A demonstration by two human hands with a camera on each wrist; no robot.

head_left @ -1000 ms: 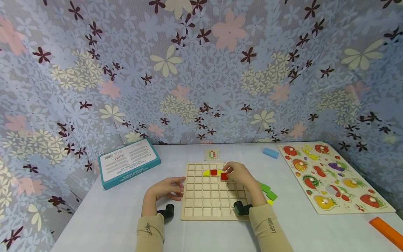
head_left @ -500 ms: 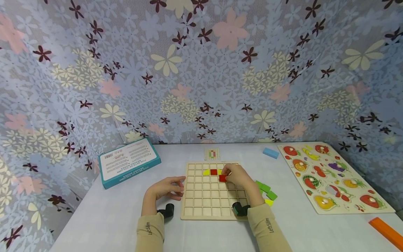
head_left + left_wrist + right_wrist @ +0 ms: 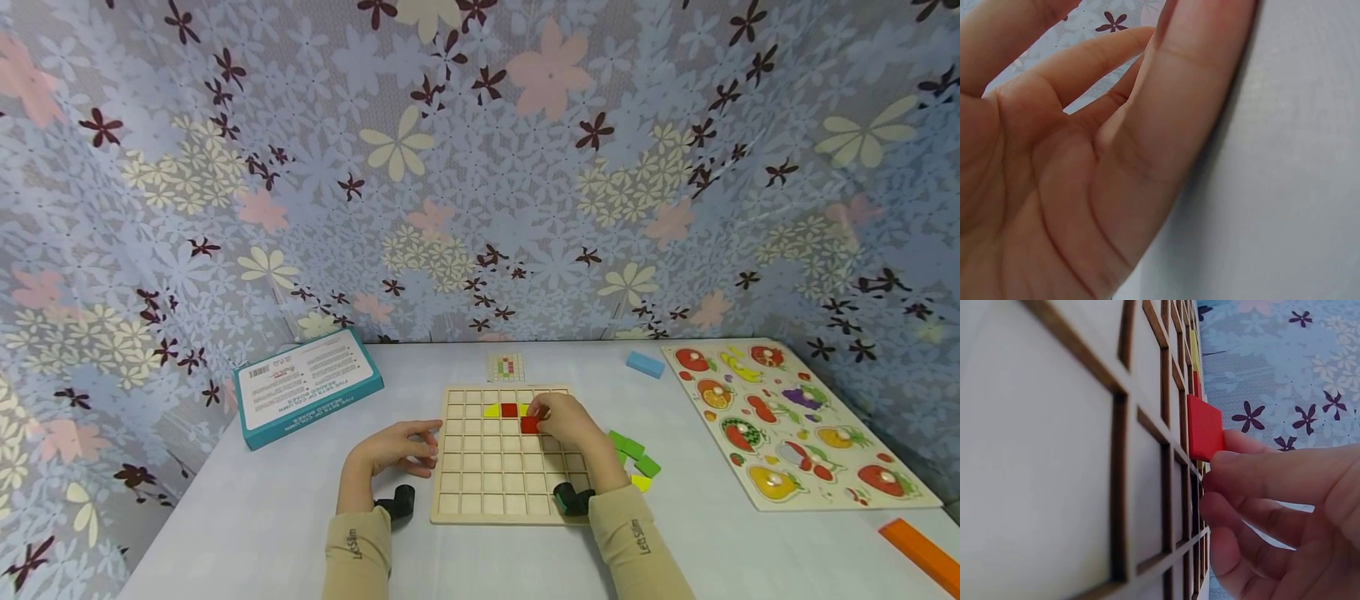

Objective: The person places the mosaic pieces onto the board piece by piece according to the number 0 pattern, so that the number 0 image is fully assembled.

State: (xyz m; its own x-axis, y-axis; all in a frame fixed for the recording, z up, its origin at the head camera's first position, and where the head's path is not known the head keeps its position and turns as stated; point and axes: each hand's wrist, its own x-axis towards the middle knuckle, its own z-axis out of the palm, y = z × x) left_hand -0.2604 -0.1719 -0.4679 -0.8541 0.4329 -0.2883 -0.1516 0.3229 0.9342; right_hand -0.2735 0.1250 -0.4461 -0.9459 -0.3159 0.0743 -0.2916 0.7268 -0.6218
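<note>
My right hand (image 3: 566,419) pinches a red square tile (image 3: 1205,429) between thumb and fingers, at the upper right part of a wooden grid board (image 3: 471,482). In the right wrist view the tile stands slightly proud of the grid's raised ribs. Another red tile (image 3: 510,410) sits in the row behind, with a yellow piece (image 3: 492,411) to its left. A second yellow piece is partly hidden by my right fingers. My left hand (image 3: 396,450) rests on the table beside the board's left edge, fingers loosely bent, holding nothing.
Several green tiles (image 3: 647,466) and a yellow piece (image 3: 641,482) lie right of the board. A small pattern card (image 3: 506,367) lies behind it. Further out are a teal box (image 3: 311,387), a blue block (image 3: 645,364), a fruit puzzle (image 3: 798,425) and an orange bar (image 3: 921,550).
My right hand has moved slightly left and toward me with the red tile, which sits lower against the grid. The left hand has stayed in place.
</note>
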